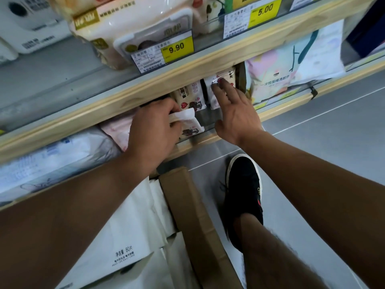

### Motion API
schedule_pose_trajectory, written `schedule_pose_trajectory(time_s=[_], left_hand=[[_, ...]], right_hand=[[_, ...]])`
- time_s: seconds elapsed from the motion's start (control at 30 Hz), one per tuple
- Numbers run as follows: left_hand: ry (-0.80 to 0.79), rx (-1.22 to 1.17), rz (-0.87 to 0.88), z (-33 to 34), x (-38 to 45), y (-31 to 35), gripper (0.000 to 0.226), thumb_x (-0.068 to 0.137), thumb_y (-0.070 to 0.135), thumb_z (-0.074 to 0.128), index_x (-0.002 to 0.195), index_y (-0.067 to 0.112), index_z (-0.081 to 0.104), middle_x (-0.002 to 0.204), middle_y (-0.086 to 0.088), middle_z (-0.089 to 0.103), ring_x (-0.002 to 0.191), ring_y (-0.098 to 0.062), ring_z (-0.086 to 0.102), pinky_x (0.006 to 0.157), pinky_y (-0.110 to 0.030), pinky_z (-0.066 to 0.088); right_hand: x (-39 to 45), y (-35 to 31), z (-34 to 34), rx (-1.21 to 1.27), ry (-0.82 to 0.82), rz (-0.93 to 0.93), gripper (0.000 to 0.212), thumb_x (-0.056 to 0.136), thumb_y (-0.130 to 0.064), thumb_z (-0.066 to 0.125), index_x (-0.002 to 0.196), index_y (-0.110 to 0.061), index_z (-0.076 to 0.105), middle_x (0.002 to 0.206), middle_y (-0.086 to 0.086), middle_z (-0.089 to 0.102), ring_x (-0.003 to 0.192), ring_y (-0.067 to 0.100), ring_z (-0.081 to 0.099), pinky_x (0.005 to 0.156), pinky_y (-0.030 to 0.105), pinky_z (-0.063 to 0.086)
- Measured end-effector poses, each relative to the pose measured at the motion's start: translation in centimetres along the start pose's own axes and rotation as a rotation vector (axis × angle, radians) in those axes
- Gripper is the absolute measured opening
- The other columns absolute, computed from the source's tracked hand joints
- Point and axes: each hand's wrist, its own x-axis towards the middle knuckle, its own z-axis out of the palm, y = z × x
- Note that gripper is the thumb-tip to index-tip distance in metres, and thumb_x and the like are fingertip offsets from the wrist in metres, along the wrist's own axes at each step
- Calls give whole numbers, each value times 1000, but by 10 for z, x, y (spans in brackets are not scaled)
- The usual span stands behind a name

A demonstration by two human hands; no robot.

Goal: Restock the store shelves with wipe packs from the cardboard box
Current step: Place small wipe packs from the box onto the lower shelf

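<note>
You're mid-placement at the shelf [116, 113], with the cardboard box [193, 215] below your forearms. Your left hand [153, 130] grips a wipe pack [188, 122] at the shelf lip; your right hand [235, 109], fingers straight, steadies the standing pack [214, 88] just beyond. Next, I'd say, slide yours in between them.

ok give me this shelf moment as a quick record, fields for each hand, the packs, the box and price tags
left hand: left hand grips a small wipe pack at the front edge of the lower shelf
right hand: right hand, fingers straight, pressing on an upright pack
shelved packs: another upright pack stands between the hands
box: cardboard box on the floor below, white packs inside
price tags: 9.90 tag and 5.00 tag on the upper shelf edge
</note>
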Motion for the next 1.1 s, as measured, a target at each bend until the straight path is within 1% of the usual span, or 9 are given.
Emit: schedule_pose_trajectory(time_s=[0.17,0.27,0.37,0.53,0.7,0.83,0.9,1.0,1.1], left_hand=[[98,-28,-36,18,6,13,17,77,12,68,93,16,63,94,-5,70,88,-27,64,85,-42,49],[179,-7,-135,36,5,22,17,80,10,64,96,13,61,101,-8,68,95,-27,61,79,-21,31],[222,42,-226,54,5,27,18,83,8,62,101,12,61,108,-8,65,103,-29,58,87,-31,20],[190,24,-198,78,23,11,20,79,3,62,98,11,61,107,-12,64,101,-33,58,79,-37,44],[190,80,-136,87,37,8,28,78,6,64,105,12,64,113,-17,61,104,-39,53,85,-43,44],[177,220,-296,82,49,12,45,85,21,63,129,18,53,129,-19,52,121,-37,44,97,-47,33],[163,300,-351,82,54,12,39,87,29,62,122,12,56,125,-20,56,120,-36,48,101,-50,30],[236,301,-392,90,65,-1,39,81,41,67,94,4,66,97,-27,66,100,-43,60,95,-59,33],[144,259,-445,97,70,-15,52,83,55,55,91,4,65,95,-26,66,97,-42,60,90,-50,41]], right_hand=[[-17,6,5,-25,-10,50,99,75,-12,63,153,-28,3,162,1,4,147,28,8,120,42,16],[-37,11,8,-30,-25,69,98,75,-11,63,152,-26,4,161,2,6,147,27,8,120,40,15],[-54,16,10,-57,-69,62,97,78,-15,64,153,-27,3,161,2,5,147,27,7,118,40,15],[-57,17,11,-109,-95,-5,95,78,-17,67,152,-25,7,161,6,9,146,31,11,117,45,20],[-50,5,11,-85,-77,1,90,82,-19,64,152,-24,7,160,6,9,146,30,10,117,42,19],[-48,-1,16,-71,-49,-13,86,82,-18,62,152,-22,10,159,8,13,144,31,14,116,43,22],[-48,-2,17,-70,-43,-16,85,82,-18,61,151,-21,12,158,8,15,143,31,16,115,42,23],[-48,-4,19,-60,-36,-20,84,81,-17,60,151,-20,13,157,7,16,142,30,18,114,40,24],[-48,-6,20,-46,-46,-13,84,82,-17,60,152,-20,13,158,7,16,143,30,17,114,40,23]])
